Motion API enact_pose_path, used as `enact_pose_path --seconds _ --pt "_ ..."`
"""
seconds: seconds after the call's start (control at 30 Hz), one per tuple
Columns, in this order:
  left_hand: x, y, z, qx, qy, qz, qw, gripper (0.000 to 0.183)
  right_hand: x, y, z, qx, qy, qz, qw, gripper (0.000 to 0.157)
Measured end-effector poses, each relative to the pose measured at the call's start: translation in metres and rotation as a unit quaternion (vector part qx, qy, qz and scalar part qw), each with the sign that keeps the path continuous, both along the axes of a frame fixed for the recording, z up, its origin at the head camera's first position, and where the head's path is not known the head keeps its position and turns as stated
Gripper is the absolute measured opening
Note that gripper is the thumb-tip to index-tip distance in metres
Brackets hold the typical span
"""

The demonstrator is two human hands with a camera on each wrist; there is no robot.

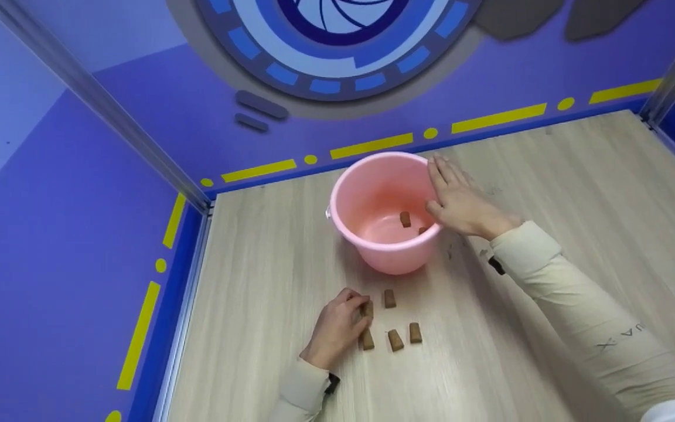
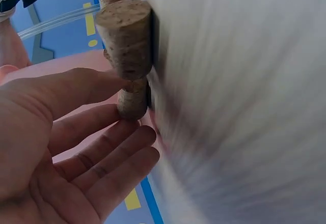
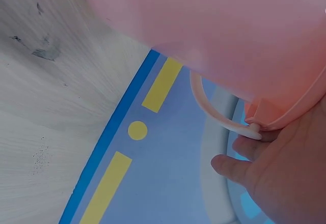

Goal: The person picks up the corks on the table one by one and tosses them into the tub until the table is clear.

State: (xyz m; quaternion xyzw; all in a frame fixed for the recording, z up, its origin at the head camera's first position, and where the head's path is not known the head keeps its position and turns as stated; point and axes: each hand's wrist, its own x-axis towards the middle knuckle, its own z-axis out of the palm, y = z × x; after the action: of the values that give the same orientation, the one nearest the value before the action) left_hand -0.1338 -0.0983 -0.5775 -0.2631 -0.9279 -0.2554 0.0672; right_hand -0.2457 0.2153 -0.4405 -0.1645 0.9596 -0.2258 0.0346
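Left hand (image 1: pixel 335 328) pinches a cork (image 1: pixel 368 308) on the desk (image 1: pixel 255 293), near 4 more; right hand (image 1: pixel 463 202), fingers straight, rests on the bucket (image 1: pixel 396 259), likely steadying it; 2 corks show inside.

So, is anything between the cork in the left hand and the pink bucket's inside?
Yes: the pink bucket's near wall, up to its rim. The cork would likely need lifting over it. Nothing visible covers the opening.
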Motion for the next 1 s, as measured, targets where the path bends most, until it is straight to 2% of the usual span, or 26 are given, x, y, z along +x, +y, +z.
enact_pose_path --seconds 0.3,0.57,0.67,0.8,1.0 --pt "-0.003 0.014 -0.004 0.007 0.017 -0.021 0.9996 0.023 0.002 0.004 0.000 -0.008 -0.002 -0.007 1.000 0.081" --pt "-0.006 0.017 -0.005 0.041 -0.018 -0.023 0.9987 0.026 -0.001 -0.002 0.002 -0.007 0.000 -0.003 1.000 0.081" --pt "-0.008 0.015 -0.004 0.057 -0.031 -0.037 0.9972 0.028 -0.001 -0.002 0.002 -0.009 0.000 -0.007 1.000 0.081" --pt "-0.010 0.012 -0.006 0.073 -0.031 -0.049 0.9956 0.029 0.000 -0.002 0.000 -0.012 0.000 -0.014 1.000 0.082" --pt "-0.012 0.012 -0.008 0.082 -0.032 -0.042 0.9953 0.026 -0.001 -0.002 -0.003 -0.004 0.001 -0.010 1.000 0.082"
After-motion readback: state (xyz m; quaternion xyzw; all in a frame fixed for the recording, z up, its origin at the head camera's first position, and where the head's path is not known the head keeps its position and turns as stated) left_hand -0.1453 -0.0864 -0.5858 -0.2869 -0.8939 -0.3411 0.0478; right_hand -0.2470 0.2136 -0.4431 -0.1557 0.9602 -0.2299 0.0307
